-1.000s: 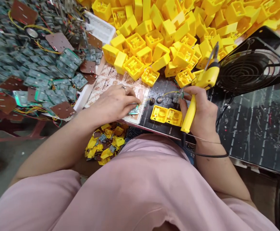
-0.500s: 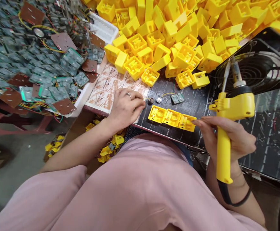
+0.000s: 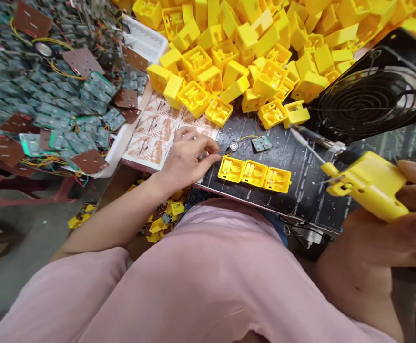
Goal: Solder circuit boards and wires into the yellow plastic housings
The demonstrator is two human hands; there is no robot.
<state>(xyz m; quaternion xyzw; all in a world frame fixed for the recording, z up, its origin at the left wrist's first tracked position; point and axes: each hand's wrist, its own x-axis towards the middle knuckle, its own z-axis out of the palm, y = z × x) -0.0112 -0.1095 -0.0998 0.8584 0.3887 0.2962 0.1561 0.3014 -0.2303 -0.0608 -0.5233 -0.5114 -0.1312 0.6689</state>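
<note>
My left hand (image 3: 188, 155) rests on the bench edge with its fingers pinched on a thin wire that leads to a small round part (image 3: 234, 146). A small green circuit board (image 3: 261, 143) lies just beyond it on the black mat (image 3: 300, 166). Three yellow plastic housings (image 3: 254, 173) sit in a row on the mat near my left fingertips. My right hand (image 3: 404, 214) is raised at the far right, wrapped round a yellow soldering gun (image 3: 368, 183) whose metal tip (image 3: 308, 143) points left over the mat.
A big heap of yellow housings (image 3: 265, 43) fills the back. Several green and brown circuit boards with wires (image 3: 50, 95) cover the left. A black fan with a wire grille (image 3: 372, 100) stands at the right. Yellow scraps (image 3: 161, 219) lie below the bench edge.
My right hand has lifted the soldering gun away from the circuit board and swung it to the far right, tip now pointing left. My left hand stayed by the round part.
</note>
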